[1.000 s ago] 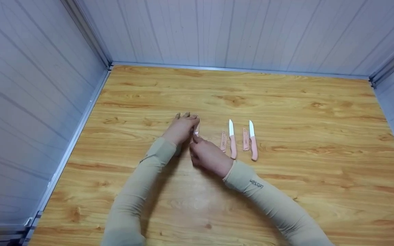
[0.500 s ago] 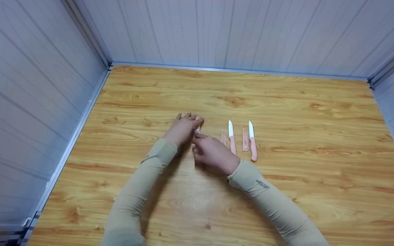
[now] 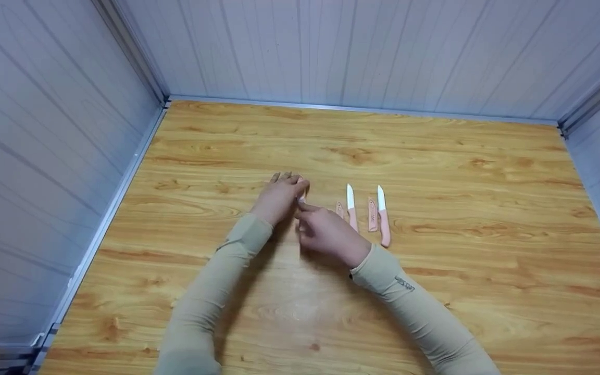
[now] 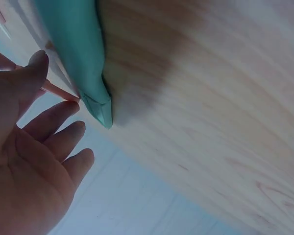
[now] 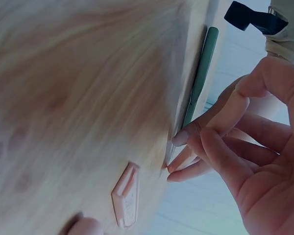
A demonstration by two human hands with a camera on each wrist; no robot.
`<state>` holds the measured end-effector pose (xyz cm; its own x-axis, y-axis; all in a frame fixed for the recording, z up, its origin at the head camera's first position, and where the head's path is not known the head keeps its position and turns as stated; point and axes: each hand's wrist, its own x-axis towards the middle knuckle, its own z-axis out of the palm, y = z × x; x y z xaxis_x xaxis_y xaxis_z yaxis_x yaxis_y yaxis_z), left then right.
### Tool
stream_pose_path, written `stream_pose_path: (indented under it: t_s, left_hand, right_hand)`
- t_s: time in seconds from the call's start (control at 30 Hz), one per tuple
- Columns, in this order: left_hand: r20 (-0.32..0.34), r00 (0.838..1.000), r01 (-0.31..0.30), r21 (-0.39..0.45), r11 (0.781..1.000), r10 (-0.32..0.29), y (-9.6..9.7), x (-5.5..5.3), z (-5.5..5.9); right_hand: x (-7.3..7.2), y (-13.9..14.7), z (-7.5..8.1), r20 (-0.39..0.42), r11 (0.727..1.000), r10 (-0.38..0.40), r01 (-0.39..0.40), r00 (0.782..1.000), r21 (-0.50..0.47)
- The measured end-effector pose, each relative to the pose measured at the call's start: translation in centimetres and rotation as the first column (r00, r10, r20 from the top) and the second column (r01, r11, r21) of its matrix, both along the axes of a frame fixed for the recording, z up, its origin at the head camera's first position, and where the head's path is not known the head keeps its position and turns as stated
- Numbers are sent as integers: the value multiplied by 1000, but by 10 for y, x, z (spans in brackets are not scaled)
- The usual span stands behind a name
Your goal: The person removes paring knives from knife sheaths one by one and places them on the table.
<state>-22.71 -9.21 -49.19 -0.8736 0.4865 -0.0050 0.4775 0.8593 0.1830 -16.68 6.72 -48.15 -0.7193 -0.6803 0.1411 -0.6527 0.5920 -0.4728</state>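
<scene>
A pink knife sheath (image 3: 301, 194) lies between the two hands in the head view, mostly covered by fingers, with a whitish part at its near end. My left hand (image 3: 277, 199) pinches it from the left; its pink edge (image 4: 61, 92) shows by the fingertips. My right hand (image 3: 334, 234) pinches its near end with thumb and index finger; whether a blade is inside I cannot tell. A long green handle-shaped piece (image 5: 202, 73) lies on the table beneath the left wrist, hidden from the head view.
To the right lie two pink-handled knives, a nearer knife (image 3: 351, 200) partly covered by my right hand and a farther knife (image 3: 384, 219), both with white blades. A pink sheath (image 3: 373, 214) and another sheath (image 3: 339, 209) lie beside them. Panel walls enclose the wooden table (image 3: 461, 312).
My right hand has shifted slightly to the right and covers more of the nearer knife's handle and its sheath. The left hand has barely moved. The lying knives stay in place.
</scene>
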Motion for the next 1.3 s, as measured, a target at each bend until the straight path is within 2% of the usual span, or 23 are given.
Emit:
stream_pose_path:
  t_s: [0.1, 0.27, 0.47, 0.63, 0.8, 1.07, 1.3]
  left_hand:
    - [-37, 999, 6, 11, 1000, -6, 1, 3, 4]
    - [-96, 995, 7, 15, 1000, -5, 6, 7, 15]
    - [-94, 995, -29, 1, 1000, 28, 16, 10, 32]
    - [-128, 992, -21, 24, 999, 24, 22, 14, 42]
    - [-188, 982, 1, 58, 998, 10, 26, 20, 46]
    - [-301, 954, 28, 107, 994, 5, 30, 28, 55]
    - [-344, 939, 51, 128, 990, -3, 34, 35, 60]
  right_hand:
    - [2, 5, 3, -28, 1000, -2, 1, 1000, -24]
    - [4, 19, 13, -73, 990, -42, 31, 996, -136]
    - [11, 41, 26, -101, 965, -106, 78, 989, -252]
    - [17, 55, 32, -131, 950, -145, 101, 981, -295]
    - [21, 64, 38, -165, 944, -143, 84, 976, -320]
    - [25, 75, 49, -206, 930, -159, 76, 966, -359]
    - [28, 87, 53, -226, 929, -156, 65, 962, -364]
